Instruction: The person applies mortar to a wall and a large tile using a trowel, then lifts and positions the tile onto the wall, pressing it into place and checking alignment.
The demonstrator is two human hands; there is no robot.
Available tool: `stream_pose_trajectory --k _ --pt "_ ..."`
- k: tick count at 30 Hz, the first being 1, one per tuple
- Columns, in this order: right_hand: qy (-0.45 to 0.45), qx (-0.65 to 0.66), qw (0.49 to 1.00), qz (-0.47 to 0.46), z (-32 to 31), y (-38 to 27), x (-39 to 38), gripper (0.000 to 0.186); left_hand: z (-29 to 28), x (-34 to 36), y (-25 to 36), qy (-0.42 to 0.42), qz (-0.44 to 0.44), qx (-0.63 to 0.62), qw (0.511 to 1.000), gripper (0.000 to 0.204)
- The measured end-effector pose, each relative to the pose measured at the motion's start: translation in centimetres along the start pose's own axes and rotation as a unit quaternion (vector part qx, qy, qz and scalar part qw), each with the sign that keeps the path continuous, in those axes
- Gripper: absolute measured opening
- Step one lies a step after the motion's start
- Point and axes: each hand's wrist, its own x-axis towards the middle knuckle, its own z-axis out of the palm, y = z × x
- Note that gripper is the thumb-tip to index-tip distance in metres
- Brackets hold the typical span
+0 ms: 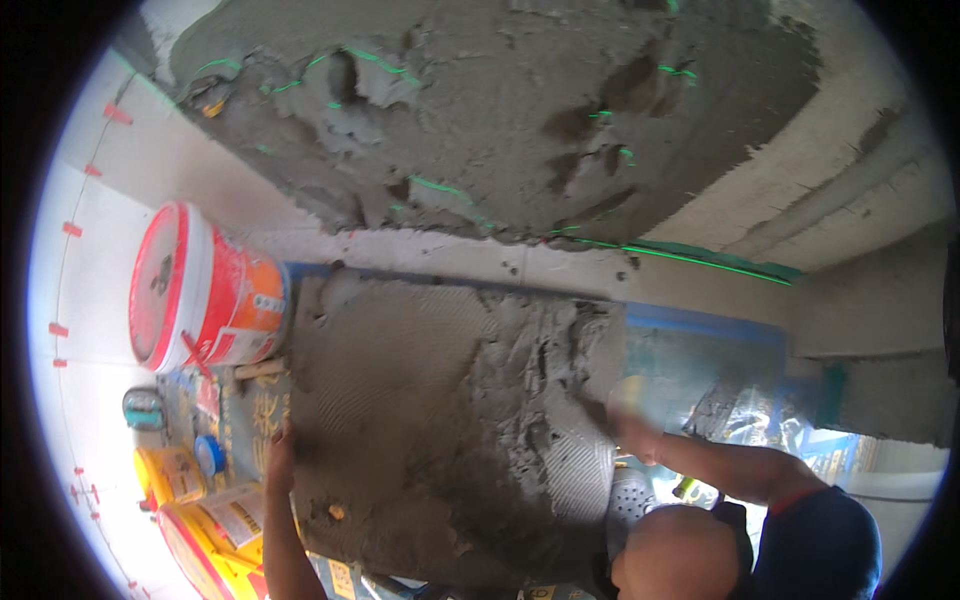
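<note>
A large rectangular tile [400, 400], its face coated with wet grey mortar, lies in front of me. Combed ridges show at its upper left and lower right, while rough, thicker mortar runs down its right part. My left hand [281, 458] is closed at the tile's left edge; its fingers are partly hidden. Over the right edge, my right hand [640, 438] is closed round the handle of a trowel [598, 414]. Motion smears the hand and tool, and the blade's shape is hard to make out.
Behind the tile, a mortar-covered surface [480, 130] carries broken green laser lines. A red-and-white bucket [235, 290] lies tilted at left, above a blue-lidded tub [208, 455] and yellow containers [215, 530]. A perforated grey shoe [630, 495] and bare knee [680, 550] are at lower right.
</note>
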Motion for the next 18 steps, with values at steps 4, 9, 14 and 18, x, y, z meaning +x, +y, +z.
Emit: stream_pose_trajectory --k 4,9,14,18 --pt "-0.141 -0.08 0.987 0.02 -2.4 -2.2 -1.1 0.111 0.6 -0.3 2.6 0.021 -0.074 0.055 0.996 0.075" --pt "-0.253 -0.187 0.949 0.021 -4.5 -2.1 0.9 0.106 0.6 -0.2 2.5 0.047 -0.094 0.068 0.992 0.081" --pt "-0.128 -0.529 0.82 -0.177 -5.1 -14.9 -2.7 0.052 -0.2 -0.4 0.9 0.028 -0.04 0.097 0.994 0.084" --pt "0.239 -0.394 0.73 -0.504 -2.8 -21.0 3.2 0.028 0.7 -0.1 1.3 0.068 -0.034 0.106 0.991 0.08"
